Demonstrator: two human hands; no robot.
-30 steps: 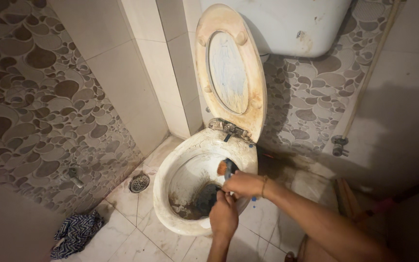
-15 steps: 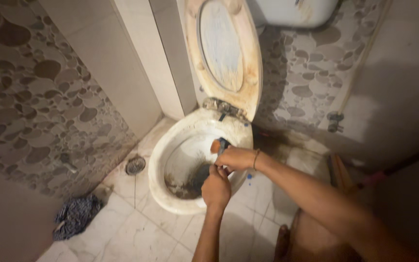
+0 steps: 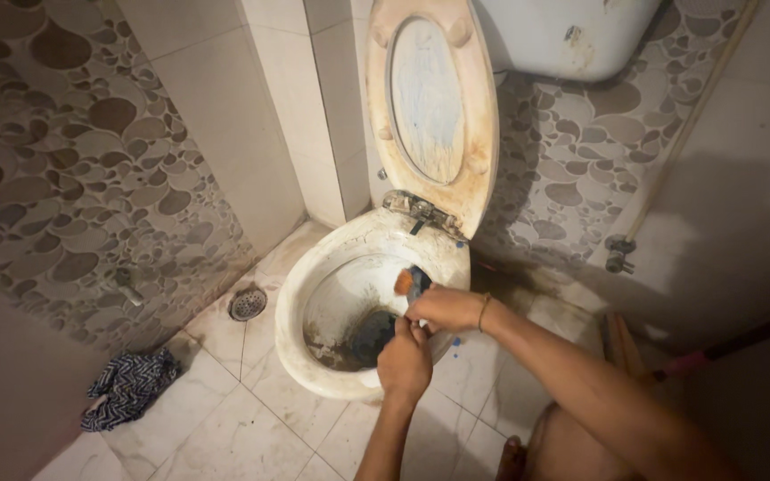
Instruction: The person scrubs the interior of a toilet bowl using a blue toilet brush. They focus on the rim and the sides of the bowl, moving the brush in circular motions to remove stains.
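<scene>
Over the right rim of the toilet bowl (image 3: 309, 356), your two hands meet above a stained basin with dark residue around the drain. Behind it the seat and lid (image 3: 430, 107) stand raised against the cistern (image 3: 563, 36); leave them up. On the tiled floor, a floor drain (image 3: 248, 304) lies at the bowl's left, and a patterned cloth (image 3: 126, 387) lies near the left wall. Your right hand (image 3: 443, 307) is closed around a small blue bottle with an orange cap (image 3: 410, 283), tilted in over the rim. Your left hand (image 3: 405, 363) is curled just below, fingertips touching the bottle's lower end; what it grips cannot be determined. Keep the bottle inside the rim line and both wrists above the soiled surface.
</scene>
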